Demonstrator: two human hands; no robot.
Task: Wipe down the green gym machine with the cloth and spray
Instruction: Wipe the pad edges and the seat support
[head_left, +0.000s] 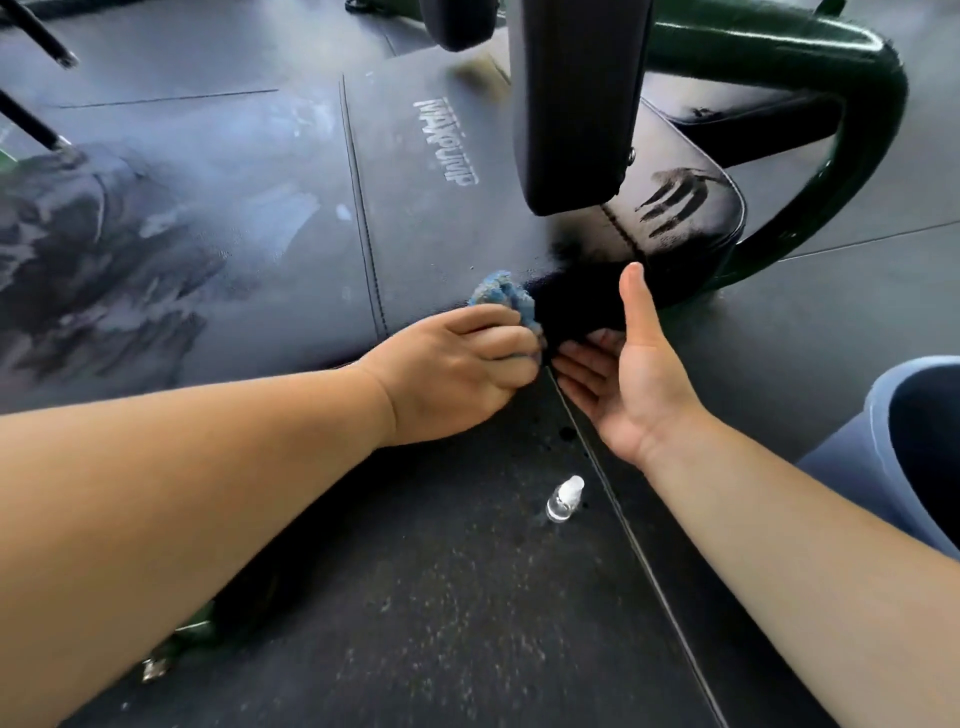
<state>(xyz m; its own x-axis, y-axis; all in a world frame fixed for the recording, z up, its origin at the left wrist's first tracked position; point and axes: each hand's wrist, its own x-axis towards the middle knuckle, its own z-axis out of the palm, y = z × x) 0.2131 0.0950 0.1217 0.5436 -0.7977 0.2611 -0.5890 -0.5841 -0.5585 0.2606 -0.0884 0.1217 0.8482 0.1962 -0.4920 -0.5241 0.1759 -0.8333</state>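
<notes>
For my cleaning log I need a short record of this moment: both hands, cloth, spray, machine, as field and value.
left hand: grips the crumpled blue cloth against the black padded bench surface
right hand: open, thumb up, holds nothing, beside the cloth
bench surface: white lettering, smeared at left
spray: small clear plastic bottle on the dark speckled floor, apart from both hands
frame: dark green metal tube, upper right

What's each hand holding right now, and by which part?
The left hand grips the bunched blue cloth by its near side, fingers curled over it. The right hand is open, holding nothing.
</notes>
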